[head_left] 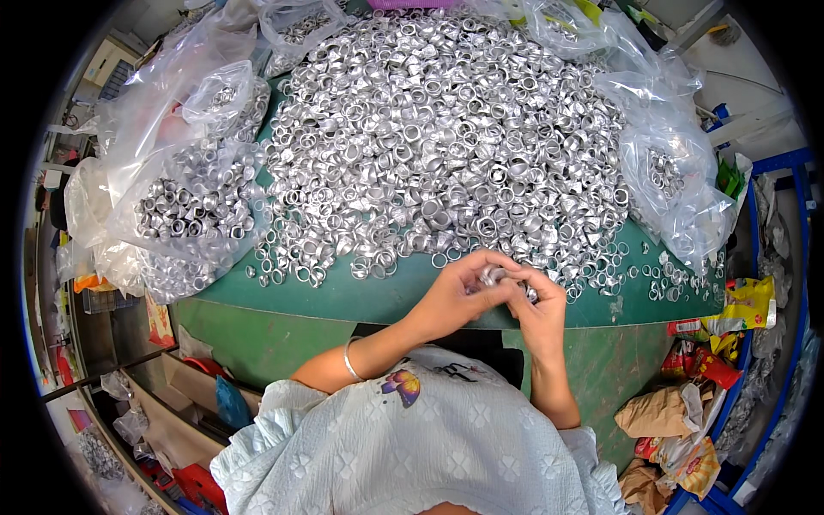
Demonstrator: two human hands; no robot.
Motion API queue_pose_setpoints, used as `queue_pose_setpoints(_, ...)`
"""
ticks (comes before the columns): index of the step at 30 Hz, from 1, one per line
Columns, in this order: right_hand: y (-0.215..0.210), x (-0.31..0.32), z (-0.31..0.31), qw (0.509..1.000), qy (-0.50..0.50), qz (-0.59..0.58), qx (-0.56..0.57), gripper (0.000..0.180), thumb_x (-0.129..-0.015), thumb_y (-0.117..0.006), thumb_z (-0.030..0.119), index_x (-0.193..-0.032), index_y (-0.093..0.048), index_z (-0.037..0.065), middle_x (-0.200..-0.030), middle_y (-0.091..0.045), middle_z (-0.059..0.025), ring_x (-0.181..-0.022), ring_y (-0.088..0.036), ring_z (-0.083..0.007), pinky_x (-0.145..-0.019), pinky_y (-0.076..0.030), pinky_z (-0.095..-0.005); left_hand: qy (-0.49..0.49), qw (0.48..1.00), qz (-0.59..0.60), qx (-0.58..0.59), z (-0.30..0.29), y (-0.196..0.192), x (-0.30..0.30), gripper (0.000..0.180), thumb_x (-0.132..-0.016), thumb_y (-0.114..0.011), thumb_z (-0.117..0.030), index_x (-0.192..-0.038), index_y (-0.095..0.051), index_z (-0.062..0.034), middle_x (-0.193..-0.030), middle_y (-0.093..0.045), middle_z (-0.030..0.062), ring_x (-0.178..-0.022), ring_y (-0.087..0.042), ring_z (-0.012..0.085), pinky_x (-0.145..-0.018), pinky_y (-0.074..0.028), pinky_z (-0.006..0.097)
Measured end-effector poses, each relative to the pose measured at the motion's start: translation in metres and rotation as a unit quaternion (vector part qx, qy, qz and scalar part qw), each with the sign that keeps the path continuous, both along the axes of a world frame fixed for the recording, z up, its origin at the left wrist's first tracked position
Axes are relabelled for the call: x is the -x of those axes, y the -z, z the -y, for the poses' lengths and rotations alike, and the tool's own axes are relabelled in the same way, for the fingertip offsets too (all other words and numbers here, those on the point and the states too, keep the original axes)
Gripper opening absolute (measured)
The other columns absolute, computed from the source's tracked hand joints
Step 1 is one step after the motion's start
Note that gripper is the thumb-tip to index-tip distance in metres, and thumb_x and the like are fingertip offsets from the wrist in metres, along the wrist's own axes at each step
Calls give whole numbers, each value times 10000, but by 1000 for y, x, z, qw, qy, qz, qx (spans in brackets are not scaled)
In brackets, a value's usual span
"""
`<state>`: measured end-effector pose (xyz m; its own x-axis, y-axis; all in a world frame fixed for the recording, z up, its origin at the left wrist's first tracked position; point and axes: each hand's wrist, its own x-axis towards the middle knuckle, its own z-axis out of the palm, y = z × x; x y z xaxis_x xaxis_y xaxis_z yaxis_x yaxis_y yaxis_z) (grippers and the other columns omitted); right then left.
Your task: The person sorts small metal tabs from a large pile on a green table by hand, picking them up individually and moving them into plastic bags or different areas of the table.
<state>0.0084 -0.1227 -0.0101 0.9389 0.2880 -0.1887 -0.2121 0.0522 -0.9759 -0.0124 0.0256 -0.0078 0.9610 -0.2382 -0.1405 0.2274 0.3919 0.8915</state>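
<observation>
Both hands meet over the near edge of the table, just in front of a large heap of silver-coloured metal rings [446, 137]. Curled inward, my left hand [455, 296] has a few shiny rings [492, 275] between its thumb and fingers. My right hand [542, 318] is closed too, its fingertips touching the left hand's, with a ring [530, 294] showing by its fingers. The fingers partly hide the held rings, so I cannot tell how many there are. Loose rings lie on the table close beyond both hands.
The green table [283, 296] has a curved near edge. A clear plastic bag of rings [193, 206] stands at the left, another bag [665, 172] at the right. A purple basket [412, 3] sits at the far edge. Blue shelving [802, 197] and paper bags [657, 412] are at the right.
</observation>
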Motion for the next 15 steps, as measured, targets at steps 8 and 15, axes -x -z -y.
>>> queue_pose_setpoints(8, 7, -52, -6, 855, 25, 355, 377, 218, -728, -658, 78, -942, -621, 54, -712, -589, -84, -521, -556, -218, -515, -444, -300, -70, 986, -133, 79, -11, 11, 3, 165, -871, -514, -92, -985, -594, -3, -685, -531, 12, -480, -380, 37, -397, -249, 168)
queue_pose_setpoints(15, 9, -78, -22, 812, 74, 332, 475, 134, -760, -623, 151, -864, -618, 66, -796, -614, -115, -642, -592, -319, -567, -457, -398, -83, 992, -82, -41, -11, 13, 3, 187, -864, -530, -99, -1002, -612, -3, -689, -529, 7, -531, -401, 49, -416, -279, 174)
